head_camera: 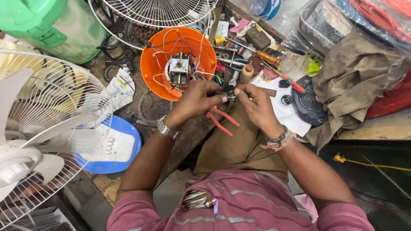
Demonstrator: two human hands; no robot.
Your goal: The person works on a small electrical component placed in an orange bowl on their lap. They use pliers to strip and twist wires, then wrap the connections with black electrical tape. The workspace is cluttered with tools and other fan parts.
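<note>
Small dark part (230, 91): pinched between the fingertips of both hands, just in front of the orange fan housing, above the person's lap; too small to tell what it is.
Left hand (195, 99): fingers curled, thumb and forefinger closed on the small dark part from the left; a metal wristwatch (168, 128) sits on the wrist.
Right hand (257, 105): fingers bent, fingertips gripping the same part from the right; a beaded band (278, 139) circles the wrist.
Orange fan housing (177, 60): round shell lying open side up, just beyond the left hand, with a motor block (179, 68) in its middle.
Wires (201, 73): thin red, white and green strands loop out of the housing; some run towards the hands.
Red-handled pliers (221, 119): lie on the person's brown trousers, directly beneath the hands, not held.
Screwdriver (269, 57): amber handle, among loose tools beyond the right hand.
White fan (38, 128): caged, with pale blades, at the far left, well apart from the hands.
Blue base (113, 147): round, with a white control panel, beside the white fan.
Grey cloth (353, 81): crumpled, to the right of the tools.
Black round cover (309, 105): partly under the cloth, near a white sheet.
</note>
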